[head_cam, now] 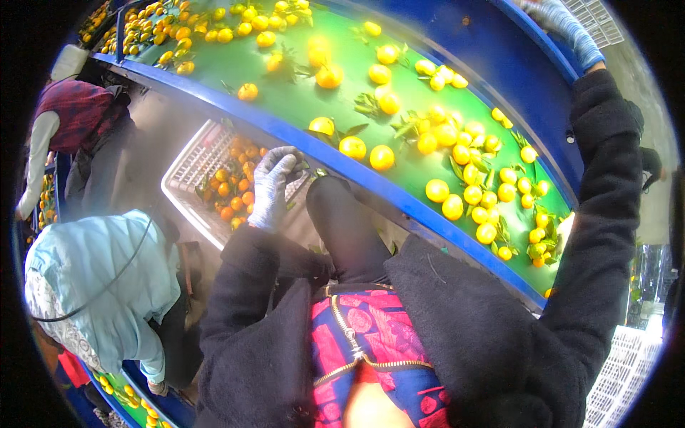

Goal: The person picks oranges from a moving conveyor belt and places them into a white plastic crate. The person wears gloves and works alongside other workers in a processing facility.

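Observation:
My left hand (pixel 274 187), in a grey-white knit glove, is held above a white plastic crate (pixel 184 176) of orange citrus fruits (pixel 236 203). Its fingers are bent towards the thumb by the conveyor's blue rail (pixel 342 160); I cannot tell whether they hold anything. My right arm reaches far out to the upper right, where my right hand (pixel 562 27), gloved too, lies over the far blue frame, its fingers blurred at the picture's rim. Between the arms runs a green conveyor belt (pixel 299 96) with many yellow-orange citrus fruits (pixel 381 158), some with leaves.
A co-worker in a light blue hooded top (pixel 107 283) bends at the lower left beside another belt with fruit. Another person in a plaid vest (pixel 75 112) stands at the upper left. White crates stand at the lower right (pixel 621 374) and upper right (pixel 594 21).

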Motion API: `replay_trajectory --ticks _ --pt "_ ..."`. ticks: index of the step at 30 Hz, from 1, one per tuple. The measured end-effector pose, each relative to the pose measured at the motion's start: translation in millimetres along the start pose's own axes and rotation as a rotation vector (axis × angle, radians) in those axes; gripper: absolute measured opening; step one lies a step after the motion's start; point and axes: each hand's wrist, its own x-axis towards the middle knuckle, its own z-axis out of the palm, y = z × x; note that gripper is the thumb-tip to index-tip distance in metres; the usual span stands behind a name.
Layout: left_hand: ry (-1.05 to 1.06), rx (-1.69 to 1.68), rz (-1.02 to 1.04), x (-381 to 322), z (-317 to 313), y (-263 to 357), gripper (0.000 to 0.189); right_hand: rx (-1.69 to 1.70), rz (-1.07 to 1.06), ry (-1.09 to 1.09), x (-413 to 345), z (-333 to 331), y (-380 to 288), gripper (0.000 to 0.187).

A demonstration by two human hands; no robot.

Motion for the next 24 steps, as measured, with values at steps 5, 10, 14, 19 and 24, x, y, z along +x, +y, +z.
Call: replay_trajectory --ticks 5,10,14,19,24 --pt "0.024 0.087 0.109 38.1 -46.4 32.6 0.018 -0.376 -0.188 0.508 -10.9 5.7 -84.7 0.049" --pt "0.070 0.110 0.277 78.4 -84.3 76.8 0.020 0.292 -0.333 0.252 -29.8 137.2 -196.1 0.036" --pt "0.098 0.246 0.328 85.7 -99.9 115.1 0.019 0.202 0.246 -0.095 7.2 289.5 -188.1 0.070" --pt "0.027 0.242 0.295 99.7 -141.5 143.2 0.019 0.287 0.400 -0.111 30.7 343.5 -178.1 0.063" --pt "0.034 0.212 0.236 139.5 -172.6 138.4 0.020 1.852 0.717 -0.186 4.9 329.2 -198.8 0.049"
